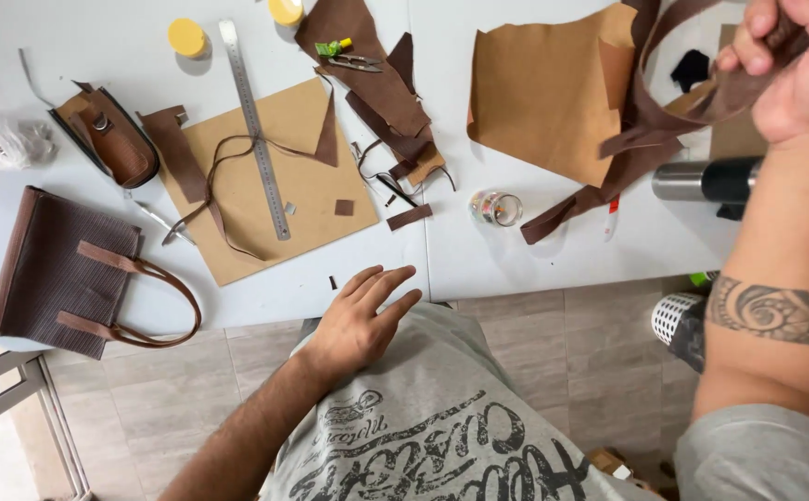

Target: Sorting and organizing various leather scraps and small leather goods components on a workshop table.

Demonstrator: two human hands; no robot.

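The right hand (789,70), up at two o'clock in the view, is closed with fingers and thumb pinching a dark brown leather strap (650,121); the strap loops up through that grip, folds back on itself and trails down across a tan hide (543,93) so that its free end lies on the worktop (534,264) near the middle. The left hand (360,320) is empty, fingers loosely spread and palm down, hovering at the near edge of the worktop at six o'clock and touching nothing that shows. By the look of it, the step in hand is sorting out or feeding the strap, lifted clear of the hide rather than laid flat for cutting. Any next move with it would call for a second grip lower down, since the long tail hangs slack and could drag a small glass jar (495,208) just beside its end. At ten o'clock a steel ruler (254,130) lies across a card sheet (279,176) with a thin cord and small offcuts on it; scissors (353,62) rest on brown scraps at twelve o'clock. A finished brown bag (61,269) with loop handles sits at nine o'clock, a small pouch (108,139) above it, and two yellow lids at eleven o'clock.
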